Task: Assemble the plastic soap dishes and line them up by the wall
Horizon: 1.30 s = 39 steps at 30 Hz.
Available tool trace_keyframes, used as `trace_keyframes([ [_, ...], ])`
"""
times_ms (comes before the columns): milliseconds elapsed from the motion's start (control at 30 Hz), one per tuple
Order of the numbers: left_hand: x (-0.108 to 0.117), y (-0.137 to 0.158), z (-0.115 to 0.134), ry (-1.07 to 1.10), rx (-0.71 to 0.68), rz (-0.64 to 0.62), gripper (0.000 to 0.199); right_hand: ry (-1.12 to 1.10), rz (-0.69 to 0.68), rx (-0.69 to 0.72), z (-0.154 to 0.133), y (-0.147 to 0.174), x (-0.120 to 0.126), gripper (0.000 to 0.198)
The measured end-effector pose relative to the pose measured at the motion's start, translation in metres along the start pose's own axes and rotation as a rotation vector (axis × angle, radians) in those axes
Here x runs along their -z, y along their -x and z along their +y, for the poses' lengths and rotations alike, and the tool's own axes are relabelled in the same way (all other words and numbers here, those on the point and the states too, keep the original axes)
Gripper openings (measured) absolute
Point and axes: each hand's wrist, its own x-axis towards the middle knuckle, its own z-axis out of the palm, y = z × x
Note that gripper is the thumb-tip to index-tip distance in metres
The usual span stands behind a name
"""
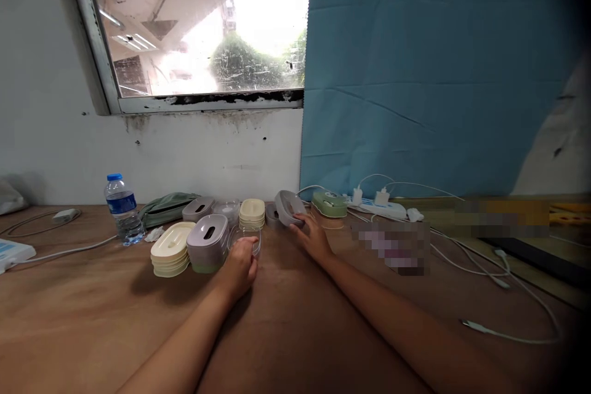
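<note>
I saw the right hand (316,239) grip a grey lid (285,207) at its near edge; the left hand (240,268) curled against a clear tub (245,232), its hold unclear. The lid looked light, stiff, slick, best held by its rim.

- Left hand (242,266): bare, slim-fingered, the nails too small to make out.
- Left forearm (184,335): bare, smooth in outline, narrowing towards the wrist.
- Right hand (315,239): bare, with slender fingers.
- Right forearm (383,311): bare, long, evenly tapered.
</note>
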Motion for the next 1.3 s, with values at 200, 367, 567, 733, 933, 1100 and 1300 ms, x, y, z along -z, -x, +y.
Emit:
trace_keyframes([
  [200,-0.006,0.006,-0.015,0.084,0.092,-0.09,0.04,-0.126,-0.28,0.04,-0.027,0.056,0.078,0.025],
  [367,-0.004,0.005,-0.016,0.195,0.187,-0.077,0.031,-0.266,-0.49,0.059,-0.031,0.074,0.117,0.027],
  [567,-0.001,0.0,-0.002,0.347,0.255,0.147,0.017,-0.376,-0.584,0.095,-0.031,0.066,0.115,0.028],
  [733,0.007,-0.006,0.029,0.683,0.277,0.4,0.014,-0.442,-0.736,0.121,-0.044,0.061,0.099,0.028],
  [933,0.017,-0.008,0.051,1.041,0.281,0.319,0.016,-0.437,-0.741,0.117,-0.05,0.065,0.086,0.032],
  [1100,0.008,-0.004,0.046,1.23,0.406,0.295,0.019,-0.441,-0.607,0.107,-0.047,0.065,0.09,0.024],
  [1300,-0.011,-0.001,0.039,1.238,0.495,0.257,0.026,-0.411,-0.605,0.092,-0.052,0.065,0.096,0.05],
])
